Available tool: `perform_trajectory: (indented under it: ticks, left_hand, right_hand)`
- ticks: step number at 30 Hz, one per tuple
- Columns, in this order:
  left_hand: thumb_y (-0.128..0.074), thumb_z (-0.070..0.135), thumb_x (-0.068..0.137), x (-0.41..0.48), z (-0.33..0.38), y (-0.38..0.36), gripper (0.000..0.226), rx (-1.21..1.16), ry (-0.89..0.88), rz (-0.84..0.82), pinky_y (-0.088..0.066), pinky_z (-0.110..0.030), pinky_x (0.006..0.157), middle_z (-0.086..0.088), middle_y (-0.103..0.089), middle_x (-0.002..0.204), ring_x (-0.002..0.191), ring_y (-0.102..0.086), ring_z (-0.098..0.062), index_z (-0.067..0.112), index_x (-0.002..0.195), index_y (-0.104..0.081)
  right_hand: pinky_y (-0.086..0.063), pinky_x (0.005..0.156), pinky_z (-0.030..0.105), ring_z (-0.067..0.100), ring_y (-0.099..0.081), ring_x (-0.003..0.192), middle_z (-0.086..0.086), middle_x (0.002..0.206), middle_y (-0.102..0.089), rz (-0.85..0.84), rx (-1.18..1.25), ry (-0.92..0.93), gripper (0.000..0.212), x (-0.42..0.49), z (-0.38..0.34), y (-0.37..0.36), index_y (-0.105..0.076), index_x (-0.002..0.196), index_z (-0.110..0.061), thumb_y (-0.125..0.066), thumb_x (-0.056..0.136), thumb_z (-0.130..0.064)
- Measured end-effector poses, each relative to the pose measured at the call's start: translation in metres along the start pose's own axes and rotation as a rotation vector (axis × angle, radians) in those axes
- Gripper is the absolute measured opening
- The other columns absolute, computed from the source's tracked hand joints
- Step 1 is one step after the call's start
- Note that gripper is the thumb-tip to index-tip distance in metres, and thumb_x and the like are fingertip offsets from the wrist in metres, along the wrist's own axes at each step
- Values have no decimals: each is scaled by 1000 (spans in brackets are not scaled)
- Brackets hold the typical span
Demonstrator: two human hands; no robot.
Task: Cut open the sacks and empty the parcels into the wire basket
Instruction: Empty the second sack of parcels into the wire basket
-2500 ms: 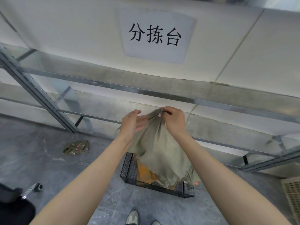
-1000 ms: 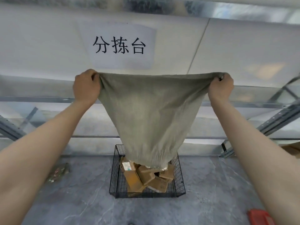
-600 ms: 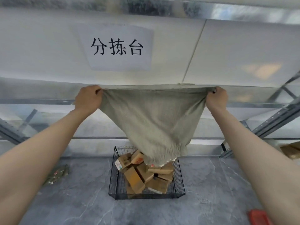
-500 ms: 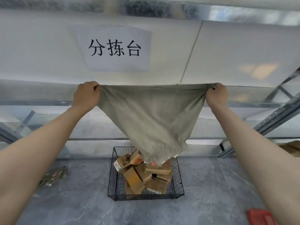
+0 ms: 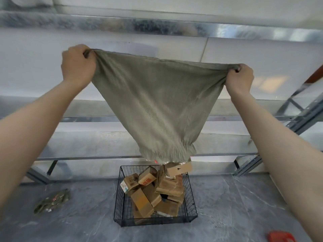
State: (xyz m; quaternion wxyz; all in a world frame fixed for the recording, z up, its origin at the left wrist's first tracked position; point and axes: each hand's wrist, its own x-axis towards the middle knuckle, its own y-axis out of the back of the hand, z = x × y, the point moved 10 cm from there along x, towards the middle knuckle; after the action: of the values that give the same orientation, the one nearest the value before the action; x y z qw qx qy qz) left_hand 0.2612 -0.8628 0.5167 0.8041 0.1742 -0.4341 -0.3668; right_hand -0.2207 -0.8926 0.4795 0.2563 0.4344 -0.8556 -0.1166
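– Grey stone floor, metal rack along the wall behind it. Where is the sack from where you stand?
– Up in the air, in front of the rack. That sack is upside down and stretched wide between both hands, closed end on top, gathered mouth hanging low.
– How do the hands have it?
– Left hand is a fist clamped round one top corner, with the cloth bunched inside the fingers. Right hand grips the other corner the same way, a little lower. They are well apart, both arms reaching up and out.
– And the basket?
– Basket stands on the floor straight below the mouth, near the foot of the rack. Parcels, all brown cartons, are heaped in it, tilted every which way, and the heap rises above the rim.
– Anything at the mouth itself?
– One carton, tilted, right under the hem and above the top of the heap. Whether it touches the cloth I cannot tell.
– What else is on the floor?
– Crumpled green cloth to the left, well apart from the basket. Something red at the lower right, cut off at the edge, so I cannot say what it is.
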Motion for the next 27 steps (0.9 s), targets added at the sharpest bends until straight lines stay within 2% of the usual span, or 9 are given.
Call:
perform_trajectory:
  ticks: [4, 6, 8, 11, 13, 16, 20, 24, 27]
  left_hand:
    - [-35, 23, 84, 3, 2, 27, 26, -36, 17, 120, -34, -30, 67, -18, -62, 95, 93, -55, -33, 7, 85, -56]
    - [-35, 23, 84, 3, 3, 40, 23, -22, 16, 166, -28, -28, 65, -20, -58, 90, 90, -52, -35, 9, 80, -52]
    - [-34, 23, 85, 1, 6, 53, 21, 1, 18, 197, -24, -28, 63, -17, -50, 81, 81, -44, -34, 10, 78, -49]
    - [-35, 24, 87, -5, 6, 60, 21, -15, 19, 212, -25, -32, 64, -17, -50, 81, 78, -42, -30, 10, 79, -48]
    - [-39, 26, 89, -9, 0, 40, 24, 30, 13, 45, -33, -36, 67, -21, -54, 83, 86, -51, -37, 9, 77, -50]
    - [-43, 17, 89, -37, -26, -12, 21, 217, 37, -353, -40, -36, 76, -17, -59, 91, 95, -55, -39, 8, 85, -62]
    - [-43, 23, 89, -46, -47, -6, 23, 165, 99, -264, -43, -39, 81, -13, -62, 98, 96, -55, -37, 16, 95, -65]
    - [-51, 32, 85, -39, -62, 0, 31, 23, 202, -251, -35, -31, 64, -13, -51, 72, 72, -44, -29, 4, 73, -58]
    - [-65, 38, 79, -47, -83, -2, 36, -196, 376, -269, -35, -30, 63, -6, -41, 65, 68, -40, -22, 11, 61, -51]
  right_hand:
    - [-39, 54, 25, 20, -43, 71, 2, 69, -47, 16, 44, 22, 17, -5, -13, 1, -49, 74, -9, -35, 84, -4]
    - [-54, 70, 38, 24, -50, 72, 2, 67, -50, 3, 77, 15, 20, -9, -14, -2, -55, 74, -7, -36, 81, -5]
    - [-55, 77, 49, 27, -55, 74, 5, 73, -54, -2, 110, 18, 23, -12, -17, -2, -59, 80, -4, -36, 78, -8]
    - [-46, 69, 34, 21, -44, 72, -1, 68, -45, 43, 140, 84, 13, -20, -25, 3, -47, 74, -9, -38, 83, -7]
    - [-37, 67, 27, 22, -46, 76, -1, 72, -47, 7, 57, 134, 14, -28, -26, 0, -50, 78, -7, -39, 88, -6]
    - [-45, 66, 40, 37, -55, 77, 15, 79, -54, -263, -181, 116, 17, -41, 3, -31, -55, 80, 7, -41, 83, -4]
    - [-27, 55, 30, 25, -43, 72, 12, 72, -48, -167, -176, 54, 15, -39, 17, -11, -51, 78, -2, -38, 85, -1]
    - [-38, 55, 24, 21, -50, 78, 6, 87, -56, -229, 44, -22, 29, -36, 21, -10, -60, 98, -11, -40, 81, -1]
    - [-44, 62, 31, 22, -52, 75, 3, 81, -57, -278, 99, -28, 28, -39, 25, -10, -61, 93, -18, -44, 76, -4]
